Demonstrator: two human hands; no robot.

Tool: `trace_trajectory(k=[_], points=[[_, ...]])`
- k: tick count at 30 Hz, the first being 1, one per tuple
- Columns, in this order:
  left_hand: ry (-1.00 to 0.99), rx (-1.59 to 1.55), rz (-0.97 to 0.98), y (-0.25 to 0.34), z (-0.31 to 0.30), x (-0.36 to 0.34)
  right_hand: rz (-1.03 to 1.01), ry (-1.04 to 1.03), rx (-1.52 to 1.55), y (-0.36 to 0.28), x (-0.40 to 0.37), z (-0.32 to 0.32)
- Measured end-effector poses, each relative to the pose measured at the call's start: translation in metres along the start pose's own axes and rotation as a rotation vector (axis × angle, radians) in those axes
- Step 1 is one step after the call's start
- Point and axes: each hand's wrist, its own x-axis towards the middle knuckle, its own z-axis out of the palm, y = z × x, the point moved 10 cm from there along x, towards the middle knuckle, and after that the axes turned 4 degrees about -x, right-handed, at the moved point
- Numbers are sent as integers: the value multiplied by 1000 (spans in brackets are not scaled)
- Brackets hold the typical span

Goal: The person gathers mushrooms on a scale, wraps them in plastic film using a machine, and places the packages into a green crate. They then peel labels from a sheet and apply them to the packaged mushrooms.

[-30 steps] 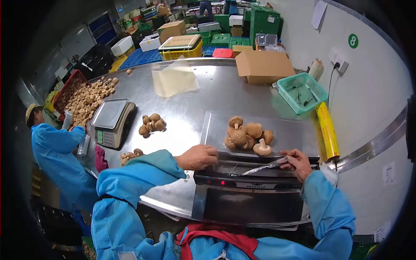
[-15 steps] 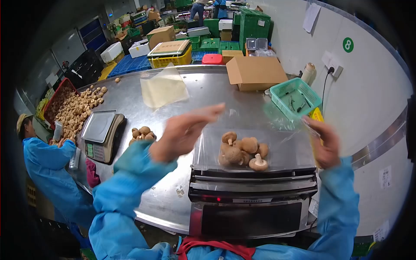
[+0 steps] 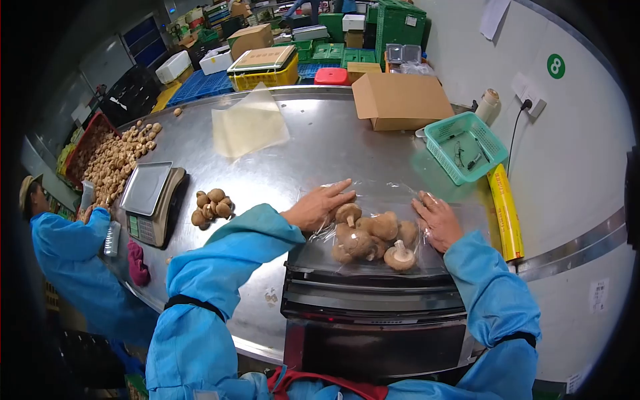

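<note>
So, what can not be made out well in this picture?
Head view only:
- Whether the right hand grips the clear film: its back hides the fingertips.
- Items in the green basket: too small.
- What lies under the mushrooms: hidden by them and the film's glare.

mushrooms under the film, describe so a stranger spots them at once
On the big steel table, find the black machine at the near edge. On its top sits a mushroom heap; unlike the bare pile by the scale, it lies under clear film.
</note>
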Motion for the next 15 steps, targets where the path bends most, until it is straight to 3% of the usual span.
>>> trace_trajectory(k=[2,6,8,9,11,12,14,15], points=[[91,-5,27,7,5,-9,80,-44,123,2,-3,1],[41,-321,-186,33,5,-29,46,-21,205,-16,-30,-2],[259,-817,-254,28,11,-45,334,-82,879,-11,-48,5],[265,-815,-251,40,2,-47,329,-80,875,-18,-53,3],[105,-1359,-671,52,26,-67,648,-82,1431,-19,-75,21],[103,-1358,-672,62,18,-70,649,-81,1432,-22,-78,12],[69,-1540,-986,77,26,-92,847,-174,1659,-29,-95,0],[72,-1511,-972,91,14,-95,903,-174,1749,-41,-100,-19]])
